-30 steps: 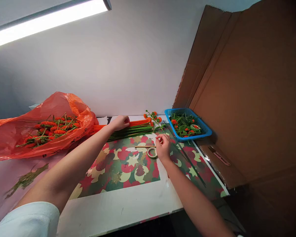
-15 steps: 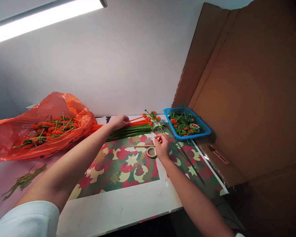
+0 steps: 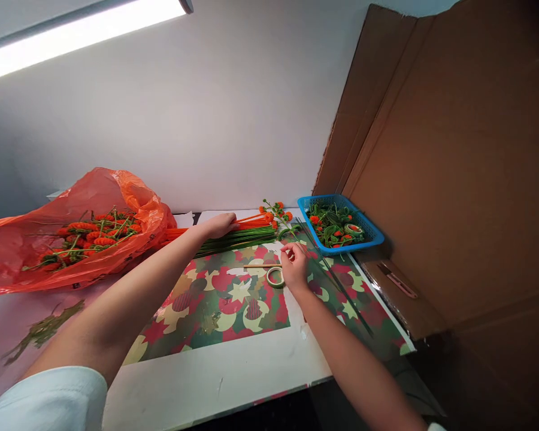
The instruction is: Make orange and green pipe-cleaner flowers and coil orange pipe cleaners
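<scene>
Left of the blue basket (image 3: 354,246), orange chenille stems (image 3: 254,224) stretch lengthwise toward it from beneath the nearer left hand (image 3: 221,225), its fingers pinching some, while whether the right hand (image 3: 295,264), fingers curled, grasps anything I cannot tell.

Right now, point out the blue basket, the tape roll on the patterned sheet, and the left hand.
Blue basket (image 3: 353,247): head view, on its near rim.
Tape roll (image 3: 275,285): head view, near edge of the ring.
Left hand (image 3: 220,225): head view, back of the hand.

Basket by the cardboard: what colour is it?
The basket is blue, best seen in the head view.
</scene>
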### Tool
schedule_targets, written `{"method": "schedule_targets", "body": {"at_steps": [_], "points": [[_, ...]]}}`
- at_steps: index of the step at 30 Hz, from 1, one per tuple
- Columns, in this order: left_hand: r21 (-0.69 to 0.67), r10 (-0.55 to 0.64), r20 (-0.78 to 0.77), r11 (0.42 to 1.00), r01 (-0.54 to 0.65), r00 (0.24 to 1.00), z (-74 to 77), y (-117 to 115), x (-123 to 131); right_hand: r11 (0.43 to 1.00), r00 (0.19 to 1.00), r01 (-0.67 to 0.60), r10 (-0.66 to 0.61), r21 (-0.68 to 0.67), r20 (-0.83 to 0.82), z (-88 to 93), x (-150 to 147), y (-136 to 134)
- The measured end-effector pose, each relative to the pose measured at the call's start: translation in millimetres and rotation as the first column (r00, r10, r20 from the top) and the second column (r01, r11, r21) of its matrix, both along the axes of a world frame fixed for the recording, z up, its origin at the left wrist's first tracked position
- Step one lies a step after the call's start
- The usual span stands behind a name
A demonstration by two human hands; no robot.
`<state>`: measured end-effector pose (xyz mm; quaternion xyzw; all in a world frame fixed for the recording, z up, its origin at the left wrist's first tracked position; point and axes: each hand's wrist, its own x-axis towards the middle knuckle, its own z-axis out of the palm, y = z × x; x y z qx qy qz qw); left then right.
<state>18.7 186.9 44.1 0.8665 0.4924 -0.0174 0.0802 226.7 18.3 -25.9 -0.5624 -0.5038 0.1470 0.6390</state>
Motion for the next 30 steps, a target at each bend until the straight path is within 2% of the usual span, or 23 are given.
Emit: {"method": "schedule_targets", "body": {"at_steps": [8,16,21,25,27,30], "points": [[0.001,-0.020,-0.005,1.000,0.020,1.000,5.5,-2,0,1.000,1.000,-0.002,0.002,-0.010,-0.011,0.4,-1,0],[0.014,-0.016,0.082,1.000,0.015,0.997,17.9,-4,0,1.000,1.000,-0.006,0.006,-0.015,-0.008,1.2,0,-1],[0.062,-0.011,0.205,0.998,-0.002,0.979,39.6,-4,-5,1.000,1.000,-0.019,0.019,-0.022,-0.004,1.0,0,-1],[0.164,0.042,0.333,0.981,-0.101,0.942,61.7,-4,-14,0.999,1.000,-0.024,0.024,-0.029,-0.007,1.3,-1,-1],[0.234,0.073,0.402,0.956,-0.180,0.913,73.4,-7,-16,0.999,1.000,-0.023,0.023,-0.029,-0.008,2.4,-1,-2],[0.378,0.090,0.513,0.869,-0.319,0.854,94.3,-24,-13,0.999,1.000,-0.018,0.018,-0.029,-0.010,4.6,-1,-4]]}}
